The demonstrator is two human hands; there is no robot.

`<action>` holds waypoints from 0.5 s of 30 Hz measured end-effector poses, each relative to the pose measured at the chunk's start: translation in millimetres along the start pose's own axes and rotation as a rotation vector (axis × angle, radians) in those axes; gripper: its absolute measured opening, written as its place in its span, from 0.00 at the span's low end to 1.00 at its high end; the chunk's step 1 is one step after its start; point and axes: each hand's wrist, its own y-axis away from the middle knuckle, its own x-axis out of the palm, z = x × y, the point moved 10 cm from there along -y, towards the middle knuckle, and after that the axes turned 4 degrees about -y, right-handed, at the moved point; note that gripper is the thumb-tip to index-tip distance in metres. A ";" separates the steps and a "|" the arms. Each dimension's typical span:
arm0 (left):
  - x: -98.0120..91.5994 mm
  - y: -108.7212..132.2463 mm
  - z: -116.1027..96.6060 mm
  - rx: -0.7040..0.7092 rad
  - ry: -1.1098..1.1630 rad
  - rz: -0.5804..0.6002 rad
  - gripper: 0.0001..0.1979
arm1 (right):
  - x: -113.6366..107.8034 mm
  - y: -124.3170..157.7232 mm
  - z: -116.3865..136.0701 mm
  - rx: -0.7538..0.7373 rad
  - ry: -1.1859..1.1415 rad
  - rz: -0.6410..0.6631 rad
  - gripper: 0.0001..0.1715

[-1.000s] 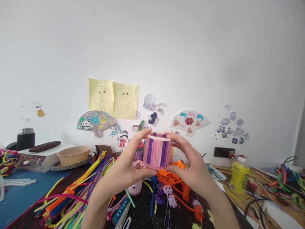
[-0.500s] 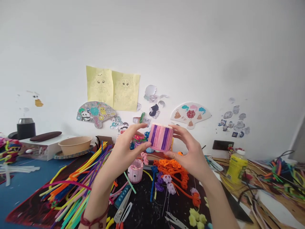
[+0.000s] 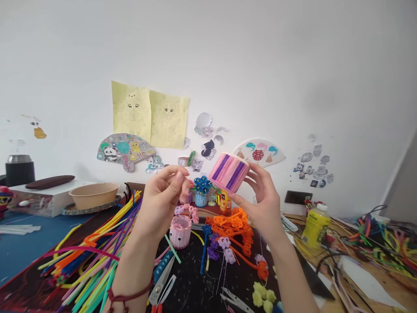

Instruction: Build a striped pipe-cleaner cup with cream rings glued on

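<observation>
From where I stand, the person's right hand (image 3: 260, 198) has its grip closed on a small cylindrical pot striped in pink and purple (image 3: 229, 173), thumb at the lower edge and fingers by the pale upper rim. The pot is held up above the counter (image 3: 400, 288), tilted so that its pale rim leans to the right and its pink base points down and left. The left hand (image 3: 163, 191) is raised just beside it, apart from the pot, fingers curled in toward the thumb; I cannot tell whether that grip pinches anything. A dark red cord bracelet (image 3: 130, 298) circles the left wrist.

Below, on a black mat (image 3: 192, 289), a pink ribbed cup with googly eyes (image 3: 180, 239) stands upright, near a tangle of fuzzy orange stems (image 3: 246, 240) and some pale purple fuzzy flowers (image 3: 230, 255). Open metal scissors (image 3: 160, 284) lie nearer the person. To the left spreads a heap of many-coloured fuzzy stems (image 3: 100, 261); to the right a yellow plastic bottle (image 3: 315, 228) stands upright. Behind, a white decorated fan (image 3: 269, 153) hangs on the wall.
</observation>
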 end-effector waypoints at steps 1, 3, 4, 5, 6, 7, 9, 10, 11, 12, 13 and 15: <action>0.7 0.7 -3.2 0.012 0.017 -0.007 0.08 | 0.3 0.4 1.9 -0.010 0.013 0.000 0.39; 5.6 2.2 -6.7 0.025 -0.097 0.000 0.07 | 1.2 0.8 6.7 -0.037 0.034 -0.001 0.39; 9.8 3.0 -6.4 0.022 -0.213 0.012 0.07 | 1.9 0.9 9.6 -0.054 0.044 -0.001 0.39; 13.8 3.6 -5.0 0.018 -0.342 0.019 0.08 | 2.6 1.0 12.8 -0.071 0.052 -0.002 0.38; 16.6 4.2 -3.8 0.020 -0.464 0.010 0.08 | 3.2 0.9 16.2 -0.089 0.059 -0.004 0.38; 18.2 4.7 -3.5 0.030 -0.570 -0.013 0.08 | 3.7 0.9 19.6 -0.105 0.066 -0.008 0.38; 20.4 5.9 -5.3 0.074 -0.706 -0.075 0.08 | 5.3 1.1 26.0 -0.131 0.082 -0.012 0.37; 21.8 6.5 -6.1 0.097 -0.738 -0.094 0.08 | 6.2 1.3 29.0 -0.141 0.091 -0.012 0.36; 23.6 7.0 -6.1 0.112 -0.754 -0.099 0.09 | 7.2 1.7 31.6 -0.151 0.100 -0.012 0.36; 25.3 7.3 -5.3 0.119 -0.762 -0.094 0.09 | 8.2 2.1 34.1 -0.161 0.108 -0.010 0.35; 26.4 7.4 -4.3 0.119 -0.767 -0.087 0.09 | 9.1 2.7 36.2 -0.172 0.116 -0.009 0.35; 25.9 7.5 -2.7 0.107 -0.778 -0.086 0.09 | 10.0 3.8 39.8 -0.194 0.128 -0.012 0.35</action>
